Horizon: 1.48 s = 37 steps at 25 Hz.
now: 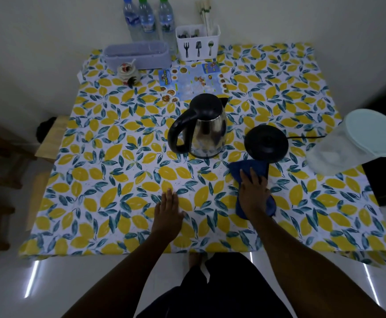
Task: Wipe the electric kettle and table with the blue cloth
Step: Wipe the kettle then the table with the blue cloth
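Note:
A steel electric kettle [207, 128] with a black lid and handle stands upright in the middle of the table [109, 180], which wears a lemon-print cover. Its round black base [266, 143] sits apart to the right, cord trailing right. The blue cloth [245, 168] lies flat on the table just in front of the base. My right hand [254, 191] presses down on the cloth, fingers spread toward the base. Left of it, my left hand [168, 210] rests flat on the bare tablecloth with nothing in it.
A clear plastic jug with a pale lid [357, 143] stands at the right edge. At the back are three water bottles [147, 19], a white cutlery holder [197, 43], a grey box [138, 55], a small ceramic jar [129, 74] and a printed menu [193, 82]. Wooden chairs stand left.

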{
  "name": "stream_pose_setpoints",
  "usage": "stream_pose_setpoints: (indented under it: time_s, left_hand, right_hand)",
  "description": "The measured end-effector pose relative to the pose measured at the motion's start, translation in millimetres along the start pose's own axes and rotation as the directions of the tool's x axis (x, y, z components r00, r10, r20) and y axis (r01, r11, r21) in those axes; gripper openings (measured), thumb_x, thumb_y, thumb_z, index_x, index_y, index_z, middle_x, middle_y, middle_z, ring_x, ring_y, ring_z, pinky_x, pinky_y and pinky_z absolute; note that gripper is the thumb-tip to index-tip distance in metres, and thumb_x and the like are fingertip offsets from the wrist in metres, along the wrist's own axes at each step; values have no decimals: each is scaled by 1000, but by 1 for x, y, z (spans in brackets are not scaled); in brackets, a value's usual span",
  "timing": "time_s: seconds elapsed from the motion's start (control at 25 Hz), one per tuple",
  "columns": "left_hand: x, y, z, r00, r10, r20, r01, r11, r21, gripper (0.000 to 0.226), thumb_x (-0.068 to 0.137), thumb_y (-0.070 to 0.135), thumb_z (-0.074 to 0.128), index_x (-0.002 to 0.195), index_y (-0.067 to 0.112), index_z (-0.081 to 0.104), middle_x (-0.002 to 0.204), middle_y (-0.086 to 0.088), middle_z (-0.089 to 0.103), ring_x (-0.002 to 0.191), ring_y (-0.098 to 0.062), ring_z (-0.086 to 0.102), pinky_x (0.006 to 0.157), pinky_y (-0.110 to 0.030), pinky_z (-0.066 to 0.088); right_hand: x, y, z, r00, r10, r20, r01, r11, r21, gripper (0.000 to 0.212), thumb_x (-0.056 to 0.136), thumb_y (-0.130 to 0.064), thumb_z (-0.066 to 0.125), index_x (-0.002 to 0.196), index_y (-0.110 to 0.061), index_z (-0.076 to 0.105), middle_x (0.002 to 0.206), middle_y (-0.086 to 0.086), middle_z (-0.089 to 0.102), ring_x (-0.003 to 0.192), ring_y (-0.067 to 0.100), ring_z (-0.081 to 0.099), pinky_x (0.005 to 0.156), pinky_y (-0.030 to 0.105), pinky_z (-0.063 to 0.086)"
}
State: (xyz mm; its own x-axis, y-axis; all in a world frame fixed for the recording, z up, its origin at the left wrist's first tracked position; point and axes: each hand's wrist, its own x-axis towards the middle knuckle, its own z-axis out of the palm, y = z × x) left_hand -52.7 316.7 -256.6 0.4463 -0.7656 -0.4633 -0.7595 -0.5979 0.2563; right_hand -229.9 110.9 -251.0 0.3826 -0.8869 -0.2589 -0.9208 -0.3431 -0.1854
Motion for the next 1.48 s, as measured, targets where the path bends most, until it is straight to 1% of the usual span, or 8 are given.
stream_pose_setpoints:
  time_s: [0.24, 0.44, 0.68, 1.0, 1.08, 1.16, 1.24, 1.48]
  left_hand:
    - [2, 1, 1, 1000, -17, 17, 17, 1000, -10, 70, 102, 41, 30, 150, 9, -10, 161, -13, -19, 148, -31, -16, 122, -47, 5]
    - [2, -4, 4, 1000, -1, 5, 1, 999, -40, 72, 101, 44, 31, 150, 10, -10, 160, -13, -19, 148, -30, -17, 122, -47, 4]
    - [-1, 15, 10, 995, 95, -14, -94, 993, 68, 64, 102, 38, 31, 152, 8, 3, 163, -15, -7, 150, -33, -7, 122, -49, 6]
    - [11, 112, 12, 934, 338, 115, -349, 932, 98, 64, 103, 38, 31, 153, 13, 0, 163, -7, -9, 149, -28, -13, 123, -48, 0]
    - [14, 132, 14, 926, 364, 106, -373, 924, 86, 63, 103, 39, 31, 153, 14, 2, 164, -7, -7, 150, -27, -12, 123, -47, -1]
    - [21, 148, 15, 926, 364, 99, -372, 924, 86, 64, 103, 39, 32, 153, 14, 2, 164, -7, -6, 150, -28, -11, 123, -44, -1]
    - [26, 160, 18, 932, 350, 99, -360, 926, 118, 65, 102, 38, 34, 153, 14, 1, 164, -7, -7, 150, -27, -11, 123, -44, 0]
    - [24, 174, 32, 941, 317, 118, -331, 934, 132, 64, 103, 39, 30, 153, 16, -2, 163, -5, -14, 149, -26, -15, 123, -46, 0]
  right_hand:
    - [-33, -65, 23, 942, -323, 90, 328, 944, -39, 50, 97, -30, 43, 145, -34, 29, 159, 1, 20, 139, 37, 21, 98, 60, 37]
    - [-79, -27, 37, 890, -453, 57, 455, 890, -37, 44, 91, -31, 53, 135, -30, 48, 147, -2, 45, 128, 32, 44, 82, 51, 49]
    - [-84, 24, 24, 920, -391, -31, 391, 920, 17, 35, 81, -9, 68, 114, -19, 68, 124, 7, 65, 103, 41, 59, 68, 49, 55]
    - [-61, 121, -23, 966, -92, -242, 113, 991, 74, 41, 76, -3, 72, 116, -11, 67, 123, 16, 65, 98, 44, 59, 75, 48, 53]
    - [-53, 140, -31, 984, -55, -170, 71, 993, 92, 43, 85, -10, 64, 128, -14, 59, 137, 16, 54, 114, 44, 53, 89, 50, 48]
    - [-47, 149, -29, 999, -34, -32, 35, 999, 17, 55, 94, -33, 50, 146, -24, 33, 158, 5, 25, 139, 37, 29, 105, 52, 35]
    - [-48, 153, -19, 998, -43, 41, 45, 997, -63, 69, 93, -56, 37, 151, -28, 11, 161, 2, 1, 147, 32, 6, 112, 55, 20]
    - [-48, 157, -16, 996, -94, 7, 94, 995, -39, 80, 84, -70, 17, 148, -22, 27, 157, 11, 24, 144, 39, 20, 107, 64, 27]
